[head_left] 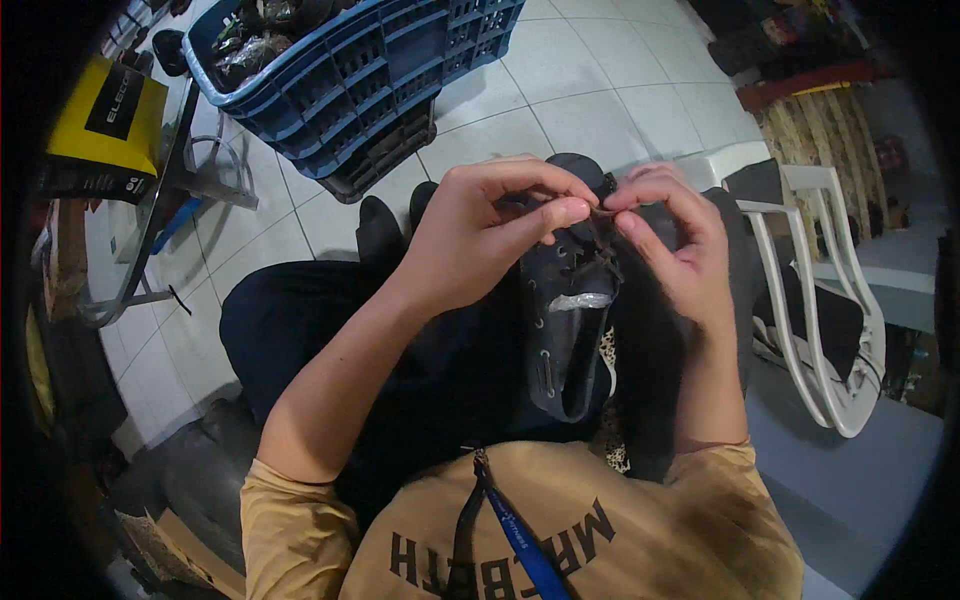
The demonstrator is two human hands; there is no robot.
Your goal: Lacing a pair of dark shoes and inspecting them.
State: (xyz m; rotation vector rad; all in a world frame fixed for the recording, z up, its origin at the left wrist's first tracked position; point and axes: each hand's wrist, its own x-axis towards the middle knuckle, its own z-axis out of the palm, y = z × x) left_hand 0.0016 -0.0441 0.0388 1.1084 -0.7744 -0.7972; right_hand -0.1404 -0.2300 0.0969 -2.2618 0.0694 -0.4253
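Note:
A dark shoe (pixel 572 320) lies on my lap with its opening toward me and its toe pointing away. Both hands work at the lacing near the toe end. My left hand (pixel 490 235) pinches a thin dark lace (pixel 600 212) between thumb and forefinger. My right hand (pixel 675 245) pinches the same lace from the other side, its fingertips almost touching those of the left. Further laces cross the shoe's upper just below the fingers. A pale crumpled stuffing shows inside the shoe's opening.
A blue plastic crate (pixel 370 70) with dark items stands on another crate on the white tiled floor ahead. A white plastic chair (pixel 820 300) is at my right. A yellow box (pixel 105 125) sits on a metal rack at the left.

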